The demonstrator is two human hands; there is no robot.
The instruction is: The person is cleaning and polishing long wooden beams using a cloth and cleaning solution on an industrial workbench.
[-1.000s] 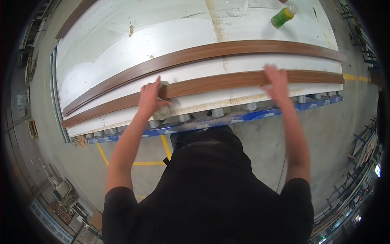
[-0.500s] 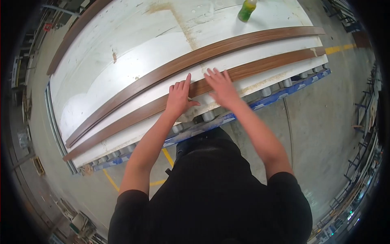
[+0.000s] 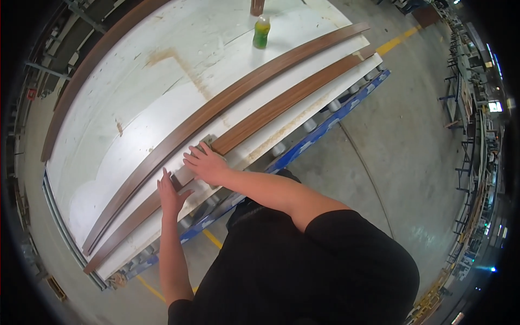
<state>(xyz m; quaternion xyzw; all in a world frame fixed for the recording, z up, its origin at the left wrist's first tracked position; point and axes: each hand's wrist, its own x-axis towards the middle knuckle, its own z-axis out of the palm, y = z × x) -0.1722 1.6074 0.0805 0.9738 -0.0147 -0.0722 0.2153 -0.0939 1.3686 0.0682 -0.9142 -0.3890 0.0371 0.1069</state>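
Note:
A long brown wood-grain board point(image 3: 292, 100) lies along the near edge of the white worktop. My right hand point(image 3: 207, 165) rests flat across it, fingers spread, on a dull grey-green piece point(image 3: 208, 142) that looks like a cloth or pad; most of it is hidden under the palm. Left of it, my left hand point(image 3: 170, 199) straddles the same board, thumb stretched out from the fingers. Between the two hands the board looks paler. Just beyond, a second brown board point(image 3: 233, 97) runs alongside, touched by neither hand.
A green bottle point(image 3: 261, 33) stands on the white worktop point(image 3: 135, 97), with a brown object point(image 3: 257, 6) behind it. Another brown board point(image 3: 76, 81) lies along the far left edge. Rollers and a blue rail point(image 3: 303, 146) run below the near edge.
My view has turned, and both hands sit farther left along the near board. The right hand has come down on the grey-green piece, which did not show before.

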